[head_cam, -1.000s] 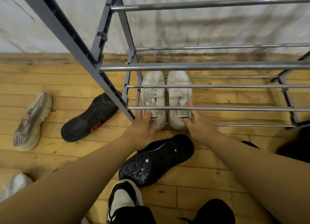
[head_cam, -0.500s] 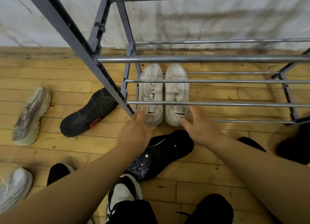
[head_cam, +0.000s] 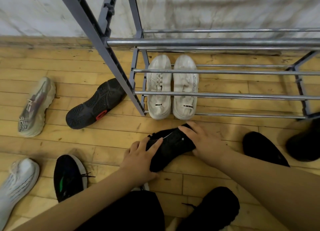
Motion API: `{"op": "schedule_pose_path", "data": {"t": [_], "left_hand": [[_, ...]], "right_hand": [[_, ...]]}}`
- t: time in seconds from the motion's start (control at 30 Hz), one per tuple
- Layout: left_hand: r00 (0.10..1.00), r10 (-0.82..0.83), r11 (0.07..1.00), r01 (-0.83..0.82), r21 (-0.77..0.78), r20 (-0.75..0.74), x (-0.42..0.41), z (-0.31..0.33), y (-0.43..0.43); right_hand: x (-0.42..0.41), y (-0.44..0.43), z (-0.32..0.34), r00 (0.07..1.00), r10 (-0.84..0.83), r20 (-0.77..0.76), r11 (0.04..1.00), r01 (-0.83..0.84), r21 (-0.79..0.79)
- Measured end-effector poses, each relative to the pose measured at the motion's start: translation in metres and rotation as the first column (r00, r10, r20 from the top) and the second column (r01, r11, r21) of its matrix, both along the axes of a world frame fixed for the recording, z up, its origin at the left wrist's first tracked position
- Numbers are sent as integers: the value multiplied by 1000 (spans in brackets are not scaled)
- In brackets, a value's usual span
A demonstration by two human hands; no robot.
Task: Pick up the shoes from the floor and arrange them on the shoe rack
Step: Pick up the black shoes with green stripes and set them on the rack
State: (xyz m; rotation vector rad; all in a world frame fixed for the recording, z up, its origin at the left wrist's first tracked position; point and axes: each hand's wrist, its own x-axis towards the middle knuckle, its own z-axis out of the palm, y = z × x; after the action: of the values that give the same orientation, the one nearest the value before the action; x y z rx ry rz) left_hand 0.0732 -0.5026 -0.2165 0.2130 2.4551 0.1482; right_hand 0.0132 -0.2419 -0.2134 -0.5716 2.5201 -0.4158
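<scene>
Left hand [head_cam: 140, 158] wraps the near-left end of black shoe [head_cam: 170, 146]; right hand [head_cam: 202, 140] curls over its far-right end. Both grip it.
Shoe lies on the floor, just near of shoe rack [head_cam: 225, 95].
Long axis: near-left to far-right; toe end unclear.
Judgement: lift level, turn the axis near-far, seat it right of white pair [head_cam: 171, 87].

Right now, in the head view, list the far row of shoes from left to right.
Grey sneaker → black shoe lying sole-up → left white shoe → right white shoe.
</scene>
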Motion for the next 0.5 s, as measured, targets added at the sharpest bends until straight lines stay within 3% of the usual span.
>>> {"op": "schedule_pose_path", "data": {"t": [0.2, 0.37, 0.43, 0.5], "left_hand": [[999, -40, 996, 39, 76, 2, 1, 2, -5], [990, -115, 948, 84, 307, 84, 2, 15, -14], [994, 77, 873, -107, 476, 84, -5, 25, -11], [956, 285, 771, -270, 577, 67, -17, 31, -2]], "right_hand": [[7, 20, 9, 999, 26, 45, 998, -23, -58], [27, 53, 31, 926, -137, 353, 989, 148, -4], [34, 66, 33, 843, -279, 460, 947, 322, -15], [39, 75, 30, 748, -483, 456, 824, 564, -53]]}}
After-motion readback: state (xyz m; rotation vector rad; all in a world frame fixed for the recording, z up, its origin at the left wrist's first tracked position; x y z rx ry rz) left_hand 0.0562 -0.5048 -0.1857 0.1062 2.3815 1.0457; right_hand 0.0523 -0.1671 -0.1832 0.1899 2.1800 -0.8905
